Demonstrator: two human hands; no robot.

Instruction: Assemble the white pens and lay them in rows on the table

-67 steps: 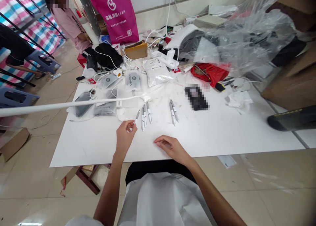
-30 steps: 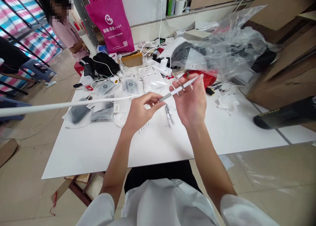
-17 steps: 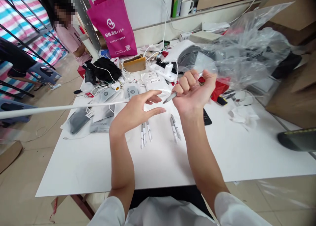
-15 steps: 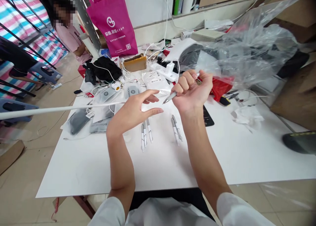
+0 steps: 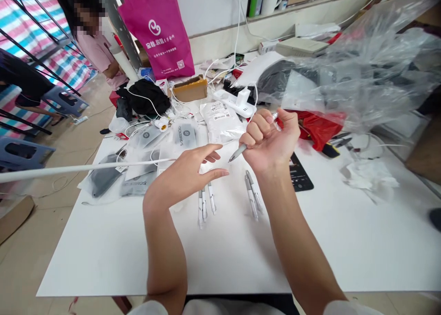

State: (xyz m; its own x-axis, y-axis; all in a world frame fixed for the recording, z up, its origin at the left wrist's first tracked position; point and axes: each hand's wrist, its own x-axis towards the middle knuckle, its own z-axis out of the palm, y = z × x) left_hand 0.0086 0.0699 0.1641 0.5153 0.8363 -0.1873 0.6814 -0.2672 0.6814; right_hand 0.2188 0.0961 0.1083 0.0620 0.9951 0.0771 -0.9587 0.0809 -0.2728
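My right hand (image 5: pixel 270 138) is a fist above the white table (image 5: pixel 103 264), gripping a white pen with a grey tip (image 5: pixel 239 151). The tip points down and left, and the far end pokes out above my fingers. My left hand (image 5: pixel 191 165) hovers open beside that tip, holding nothing, with its fingers spread. Below my hands lie a cluster of similar white pens (image 5: pixel 205 205) and a second cluster (image 5: pixel 252 195). Neither hand touches them.
Grey printed pouches (image 5: pixel 138 182) and a white sealed bag (image 5: pixel 220 122) lie beyond my hands. A long white tube (image 5: pixel 86 167) crosses at left. A black flat slab (image 5: pixel 299 175), red bag (image 5: pixel 319 129), clear plastic sheeting (image 5: pixel 361 71) and a seated person (image 5: pixel 96 53) are farther off.
The pen has gone from beside my left hand at the table to my right fist, raised above it. Both hands have lifted, and the camera view has tilted slightly.
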